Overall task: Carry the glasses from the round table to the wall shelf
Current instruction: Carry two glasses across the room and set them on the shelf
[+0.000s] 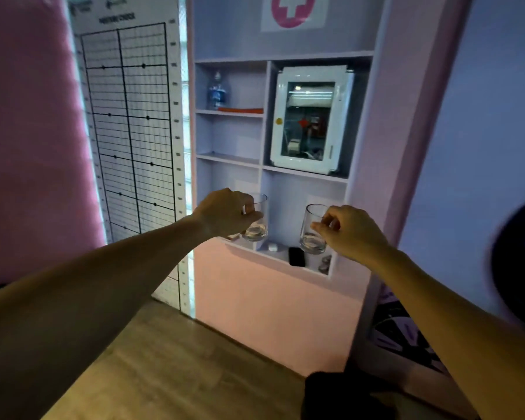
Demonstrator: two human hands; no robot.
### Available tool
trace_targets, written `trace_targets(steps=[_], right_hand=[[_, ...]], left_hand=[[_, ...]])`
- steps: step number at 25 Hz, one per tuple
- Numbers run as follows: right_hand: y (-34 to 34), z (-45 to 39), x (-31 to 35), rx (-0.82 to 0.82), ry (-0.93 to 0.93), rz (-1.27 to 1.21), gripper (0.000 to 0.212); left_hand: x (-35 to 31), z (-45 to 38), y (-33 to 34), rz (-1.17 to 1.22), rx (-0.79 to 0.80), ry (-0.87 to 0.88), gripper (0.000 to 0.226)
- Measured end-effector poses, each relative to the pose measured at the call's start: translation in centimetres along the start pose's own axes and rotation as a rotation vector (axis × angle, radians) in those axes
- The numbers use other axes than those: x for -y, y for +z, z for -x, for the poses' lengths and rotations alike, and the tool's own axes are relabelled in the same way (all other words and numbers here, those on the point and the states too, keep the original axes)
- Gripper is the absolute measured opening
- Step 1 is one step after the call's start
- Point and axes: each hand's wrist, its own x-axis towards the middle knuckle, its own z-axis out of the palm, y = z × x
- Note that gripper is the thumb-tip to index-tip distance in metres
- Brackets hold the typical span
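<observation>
Now both hands are up at the wall shelf (273, 258), each wrapped round a glass. Left hand (225, 215) grips the left glass (257, 221) around its side; right hand (350, 233) pinches the right glass (313, 228) near the rim. Both glasses upright, clear, short, thick-based, apparently empty, held just above the lowest ledge. Step looks like placement, carry nearly done. Next move likely needs lowering each onto bare ledge, clear of the dark phone (296, 256) and small white item (272, 247) lying there. Shelf is smooth, pale lilac, boxy compartments; a bottle (216, 91) and white cabinet (311, 119) sit higher up. Floor wood-grained.
</observation>
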Motion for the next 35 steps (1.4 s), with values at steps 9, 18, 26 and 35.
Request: trace_targets(steps=[9, 18, 26, 35], right_hand=[[10.5, -20.3, 0.0, -0.025, -0.091, -0.071, 0.021], [21.5, -41.9, -2.0, 0.038, -0.207, -0.152, 0.023], [30.1, -59.2, 1.7, -0.051, -0.309, -0.165, 0.033], [38.3, -73.1, 5.0, -0.144, -0.213, -0.119, 0.031]], left_hand=[[14.2, -13.9, 3.7, -0.138, -0.048, -0.018, 0.027], [27.2, -28.9, 9.9, -0.236, -0.049, -0.109, 0.025], [39.9, -38.7, 11.0, -0.313, -0.237, -0.208, 0.033], [52.3, -50.2, 13.1, -0.264, -0.25, -0.114, 0.026]])
